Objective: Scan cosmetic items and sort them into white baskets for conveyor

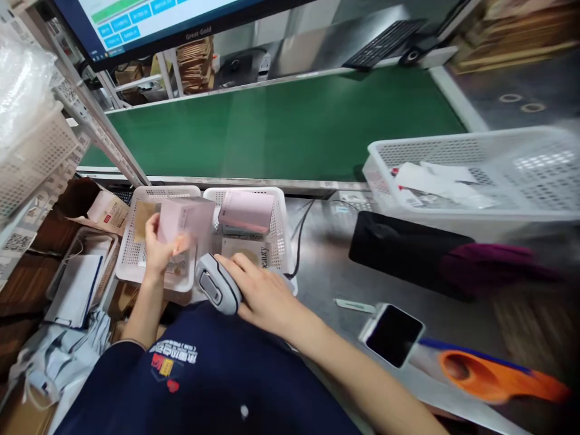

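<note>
My left hand (162, 246) is closed around a pale pink box (183, 219), which is blurred by motion above the left white basket (124, 257). Under that box, a brown item and some other contents of the basket show in part. In my right hand (260, 289) is a grey barcode scanner (218, 284), its head turned toward the pink box. Just beyond the scanner, the right white basket (283, 232) holds another pink box (247, 209) and a flat package with "beauty" printed on it (244, 251).
A green conveyor belt (290, 127) runs behind the baskets, below a monitor (149, 27). On the right are a white basket with papers (376, 175), a black pad (389, 244), a phone (393, 335) and an orange-handled tool (475, 374). Shelving with a clipboard (75, 290) stands left.
</note>
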`<state>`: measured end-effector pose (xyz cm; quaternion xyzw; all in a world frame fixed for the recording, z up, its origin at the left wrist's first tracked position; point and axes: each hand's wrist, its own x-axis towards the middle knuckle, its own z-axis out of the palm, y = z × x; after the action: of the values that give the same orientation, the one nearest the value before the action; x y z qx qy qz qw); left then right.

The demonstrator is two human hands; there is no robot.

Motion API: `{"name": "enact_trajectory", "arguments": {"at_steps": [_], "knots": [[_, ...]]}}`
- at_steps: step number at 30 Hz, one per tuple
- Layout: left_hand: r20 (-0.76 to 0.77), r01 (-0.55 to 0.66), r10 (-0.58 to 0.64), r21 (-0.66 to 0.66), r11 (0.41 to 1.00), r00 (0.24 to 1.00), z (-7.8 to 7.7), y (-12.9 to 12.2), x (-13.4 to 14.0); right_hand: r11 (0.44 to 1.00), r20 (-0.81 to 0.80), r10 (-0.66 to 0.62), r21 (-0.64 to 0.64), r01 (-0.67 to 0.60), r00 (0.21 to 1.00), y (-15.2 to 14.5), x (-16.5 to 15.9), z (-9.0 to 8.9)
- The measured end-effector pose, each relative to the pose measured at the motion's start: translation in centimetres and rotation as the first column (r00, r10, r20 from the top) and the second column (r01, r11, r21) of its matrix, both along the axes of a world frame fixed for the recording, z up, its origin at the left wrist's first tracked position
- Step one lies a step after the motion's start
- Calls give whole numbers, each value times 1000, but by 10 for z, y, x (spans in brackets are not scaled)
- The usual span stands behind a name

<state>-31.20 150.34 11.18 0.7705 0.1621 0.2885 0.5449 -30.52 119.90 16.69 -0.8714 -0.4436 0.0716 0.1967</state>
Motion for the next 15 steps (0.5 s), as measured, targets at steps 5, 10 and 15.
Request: {"name": "enact_trajectory", "arguments": {"at_steps": [5,10,15], "knots": [[-197,217,-248,-167,962,948,-49,-67,4,989,-62,-78,122,85,995,-42,-9,-24],[-467,-7,80,157,988,881,-83,-30,42,924,-200,-267,223,309,943,-110,-14,-63],[-550,-186,321,288,940,771,-89,46,78,879,-259,-373,207,429,891,-128,-17,-86]]}}
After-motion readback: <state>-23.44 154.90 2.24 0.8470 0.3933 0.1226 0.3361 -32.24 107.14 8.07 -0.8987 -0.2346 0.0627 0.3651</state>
